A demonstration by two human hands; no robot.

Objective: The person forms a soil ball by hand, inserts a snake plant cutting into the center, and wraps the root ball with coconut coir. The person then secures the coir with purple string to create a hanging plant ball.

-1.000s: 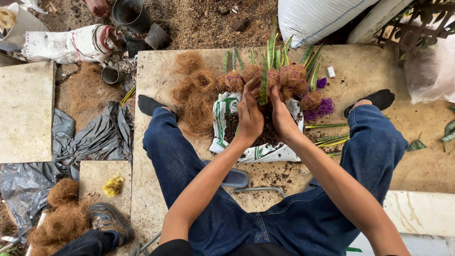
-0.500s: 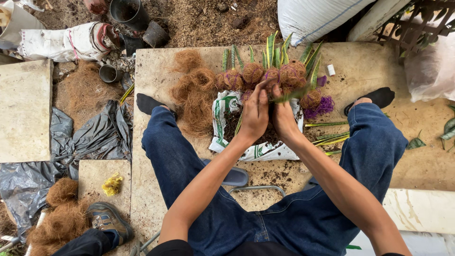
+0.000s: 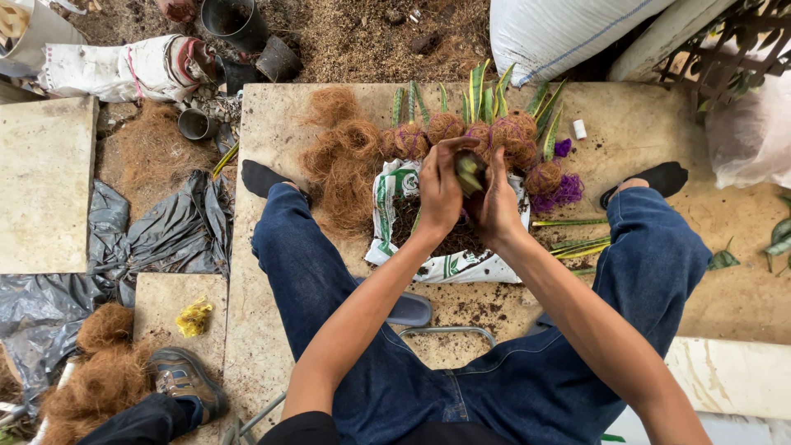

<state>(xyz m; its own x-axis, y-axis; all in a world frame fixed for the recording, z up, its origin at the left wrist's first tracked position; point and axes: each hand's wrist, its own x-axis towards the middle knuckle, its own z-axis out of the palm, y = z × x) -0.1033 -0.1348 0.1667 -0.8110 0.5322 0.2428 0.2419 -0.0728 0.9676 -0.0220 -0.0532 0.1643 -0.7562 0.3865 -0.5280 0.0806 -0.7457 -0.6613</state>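
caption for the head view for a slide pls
Seated person's left hand and right hand cup a green plant cutting over an open soil bag, beside a row of coir-wrapped plants.

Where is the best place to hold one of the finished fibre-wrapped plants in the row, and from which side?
Probably at the round coir ball, from the near side, fingers cupped around it. The leaves point away and look easy to bend; the ball is the compact, firm part.

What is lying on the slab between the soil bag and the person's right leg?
In the head view, a few long green leaves lie between the soil bag and the right leg.
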